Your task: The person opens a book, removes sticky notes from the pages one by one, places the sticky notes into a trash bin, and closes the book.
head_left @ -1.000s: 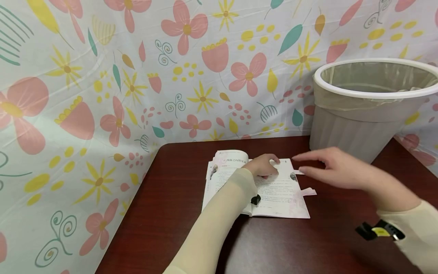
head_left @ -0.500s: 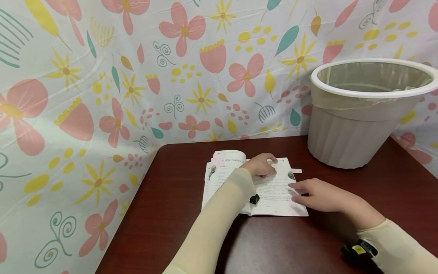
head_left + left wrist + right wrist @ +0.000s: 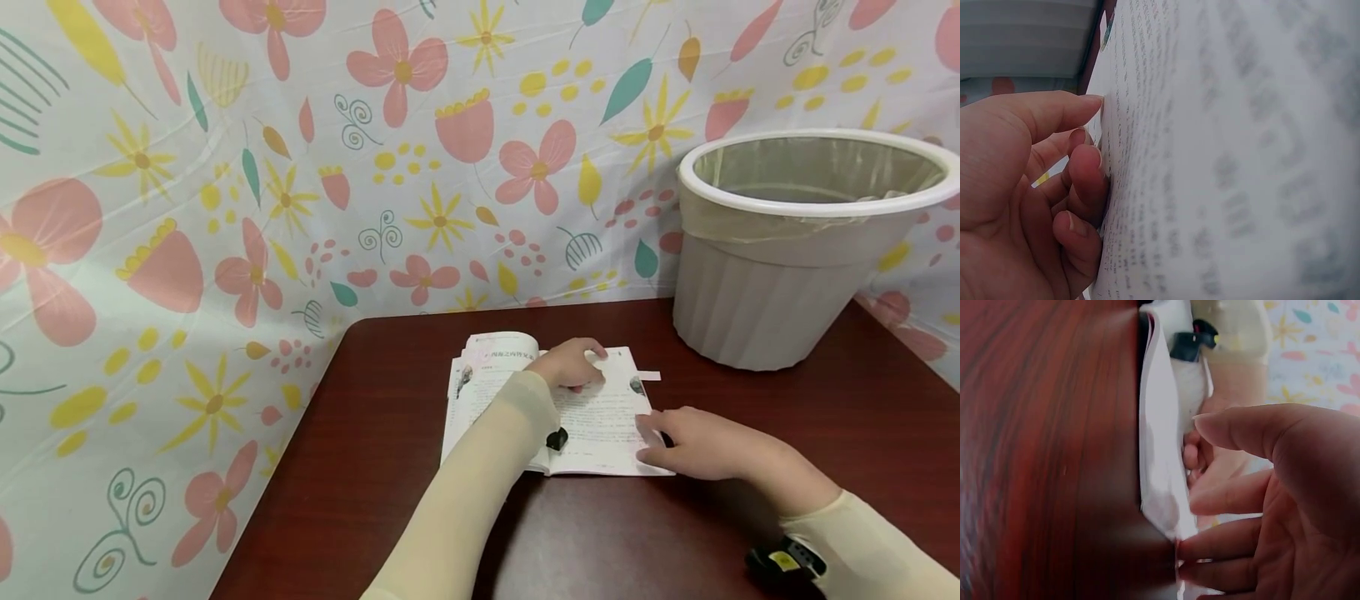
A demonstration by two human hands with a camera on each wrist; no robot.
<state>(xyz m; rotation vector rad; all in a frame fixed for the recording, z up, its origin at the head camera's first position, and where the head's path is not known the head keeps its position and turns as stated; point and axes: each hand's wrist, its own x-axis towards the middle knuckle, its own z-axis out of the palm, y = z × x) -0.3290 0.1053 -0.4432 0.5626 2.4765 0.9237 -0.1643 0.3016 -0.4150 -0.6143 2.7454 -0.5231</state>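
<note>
An open book [image 3: 600, 425] with printed pages lies on the dark red table. My left hand [image 3: 568, 365] rests on its right page, thumb and fingers bent; in the left wrist view the fingertips of my left hand [image 3: 1016, 156] touch the paper. At the book's right edge is my right hand [image 3: 708, 443], its thumb and forefinger apart over the page margin. From the right wrist, the fingers of my right hand [image 3: 1297, 487] reach loosely along the page edge. A white paper tab [image 3: 650, 376] sticks out above this hand.
A grey bin [image 3: 765, 292] with a white rim and clear liner stands at the back right of the table [image 3: 382, 417]. Behind hangs a flower-patterned cloth [image 3: 300, 167]. Both wrists carry black devices below cream sleeves.
My right hand has come down and left from above the book's right side to its edge, covering the pink tab that stuck out there. My left hand has stayed on the page.
</note>
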